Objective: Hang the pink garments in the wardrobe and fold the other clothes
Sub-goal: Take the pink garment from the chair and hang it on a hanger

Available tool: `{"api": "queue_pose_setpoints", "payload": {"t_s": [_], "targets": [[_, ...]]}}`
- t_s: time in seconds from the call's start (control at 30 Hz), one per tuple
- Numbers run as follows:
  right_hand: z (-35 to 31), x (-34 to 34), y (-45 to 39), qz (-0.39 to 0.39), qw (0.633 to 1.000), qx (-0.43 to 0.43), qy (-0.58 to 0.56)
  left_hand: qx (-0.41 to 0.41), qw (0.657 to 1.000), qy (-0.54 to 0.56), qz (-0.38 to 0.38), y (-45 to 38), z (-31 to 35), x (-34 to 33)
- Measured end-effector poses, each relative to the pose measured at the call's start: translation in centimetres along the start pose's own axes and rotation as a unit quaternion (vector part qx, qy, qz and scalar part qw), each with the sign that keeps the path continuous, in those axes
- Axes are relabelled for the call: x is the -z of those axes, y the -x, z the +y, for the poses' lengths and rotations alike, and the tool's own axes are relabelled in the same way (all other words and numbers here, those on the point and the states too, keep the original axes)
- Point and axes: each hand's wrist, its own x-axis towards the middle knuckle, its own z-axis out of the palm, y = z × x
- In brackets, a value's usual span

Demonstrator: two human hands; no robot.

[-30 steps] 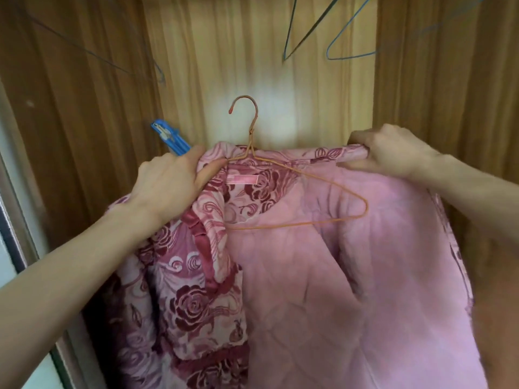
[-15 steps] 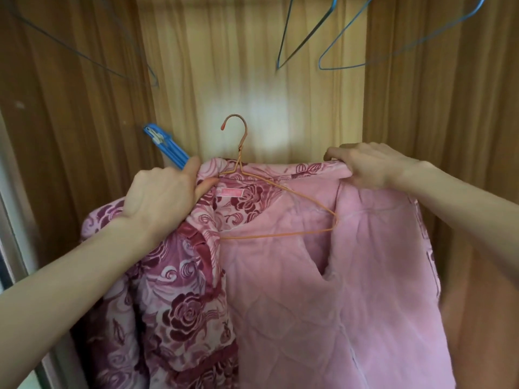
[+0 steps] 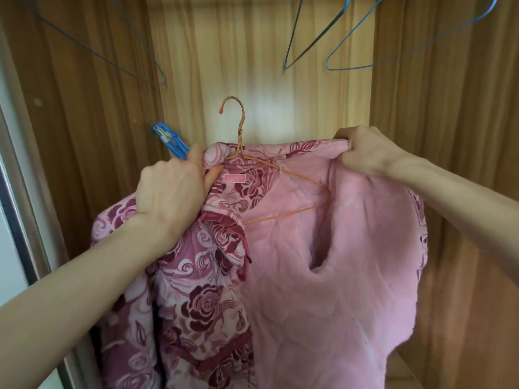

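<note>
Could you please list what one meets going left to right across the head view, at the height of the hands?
Blue clip hanger → left hand → orange wire hanger → right hand, both hands gripping the pink garment.

Free room and obstacles inside the wardrobe (image 3: pixel 252 66).
The garment (image 3: pixel 323 262), spread between the left hand (image 3: pixel 171 189) and right hand (image 3: pixel 365 153), fills the lower middle. Open space lies above its orange hanger (image 3: pixel 238 127) hook, below the blue wire hangers (image 3: pixel 393 51) overhead. A blue clip (image 3: pixel 168 140) sits just behind the left hand. Side walls close in; the rail itself probably lies above view.
</note>
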Motion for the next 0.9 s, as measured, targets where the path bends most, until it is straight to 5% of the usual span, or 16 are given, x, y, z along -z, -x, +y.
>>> {"api": "queue_pose_setpoints", "payload": {"t_s": [0.23,0.4,0.6,0.9], "targets": [[-4.2,-1.5,6.4,-0.056,0.980,0.130,-0.139,0.078,0.993,0.072,0.056,-0.6,-0.3,-0.1],[-0.8,-4.8,5.8,0.209,0.947,0.214,-0.120,0.080,0.981,0.147,0.098,-0.3,-0.3,0.6],[-0.7,-1.2,3.0,0.018,0.976,0.209,-0.053,0.070,0.972,0.194,0.116,-0.9,0.4,1.4],[-4.5,9.5,0.3,0.150,0.957,0.242,0.046,0.066,0.951,0.255,0.161,-9.1,0.8,4.6]]}}
